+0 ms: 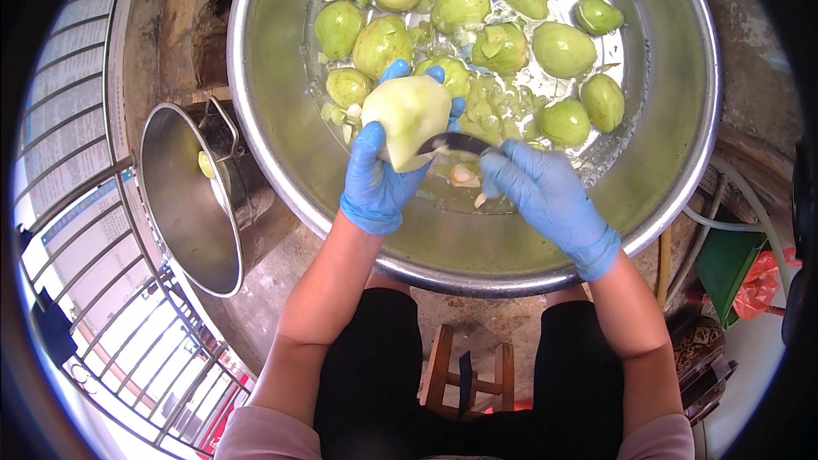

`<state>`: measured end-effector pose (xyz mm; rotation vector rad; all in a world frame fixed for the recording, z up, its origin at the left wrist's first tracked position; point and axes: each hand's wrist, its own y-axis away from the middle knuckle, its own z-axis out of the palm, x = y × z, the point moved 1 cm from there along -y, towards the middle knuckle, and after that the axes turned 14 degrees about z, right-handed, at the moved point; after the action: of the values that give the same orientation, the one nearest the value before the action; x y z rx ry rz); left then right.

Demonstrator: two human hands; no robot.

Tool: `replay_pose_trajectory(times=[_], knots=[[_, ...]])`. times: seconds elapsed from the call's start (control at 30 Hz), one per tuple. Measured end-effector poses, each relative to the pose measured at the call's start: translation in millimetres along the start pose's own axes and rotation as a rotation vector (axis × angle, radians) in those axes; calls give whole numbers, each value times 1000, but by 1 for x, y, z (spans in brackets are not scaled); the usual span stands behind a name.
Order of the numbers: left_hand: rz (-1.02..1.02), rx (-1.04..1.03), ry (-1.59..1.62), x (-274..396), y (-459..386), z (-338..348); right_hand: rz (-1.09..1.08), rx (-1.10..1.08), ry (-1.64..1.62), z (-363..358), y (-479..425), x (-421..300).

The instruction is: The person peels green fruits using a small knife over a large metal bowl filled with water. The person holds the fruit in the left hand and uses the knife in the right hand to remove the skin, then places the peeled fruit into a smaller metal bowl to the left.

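Both my hands wear blue disposable gloves over a wide metal basin (275, 160). In my left hand (377, 185) I hold a peeled, pale green fruit (407, 112), its narrow tip towards me and my fingers curled round its far side. My right hand (543, 188) grips a dark, curved hand tool (457, 142), its far end against the lower right of the peeled fruit. I cannot tell exactly what kind of tool it is; the glove hides its near end. Several unpeeled green fruits (564, 50) lie wet in the basin among green peelings (495, 99).
A deep metal pot (192, 249) stands left of the basin, with a pale green piece (206, 165) inside. Metal railings (83, 195) run along the far left. A wooden stool (436, 364) shows between my knees. Hoses (744, 188) and a green plastic container (725, 275) are at right.
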<state>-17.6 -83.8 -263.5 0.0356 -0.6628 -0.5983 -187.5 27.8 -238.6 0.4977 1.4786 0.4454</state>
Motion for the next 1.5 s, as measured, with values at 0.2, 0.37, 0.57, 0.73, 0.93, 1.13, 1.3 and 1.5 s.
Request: replay_pose_trajectory(times=[0.2,0.37,0.57,0.73,0.93,1.13,1.3,1.5], knots=[[-136,104,-366,5,-11,-37,207,634,844,-44,-28,55],[-307,-163,-1498,-20,-16,-78,211,573,1004,-35,-48,89],[-434,46,-609,-7,-6,-60,109,397,399,-16,-38,46],[-228,-94,-238,12,-1,-12,174,183,23,2,-19,-12],[-160,-102,-318,10,0,8,289,56,-86,14,-14,-38],[-98,-122,-399,7,1,7,226,45,1,23,-10,-32],[-55,-96,-243,2,0,-6,116,-45,-218,29,-13,-21],[-95,35,80,5,2,-32,280,459,725,-19,-53,67]])
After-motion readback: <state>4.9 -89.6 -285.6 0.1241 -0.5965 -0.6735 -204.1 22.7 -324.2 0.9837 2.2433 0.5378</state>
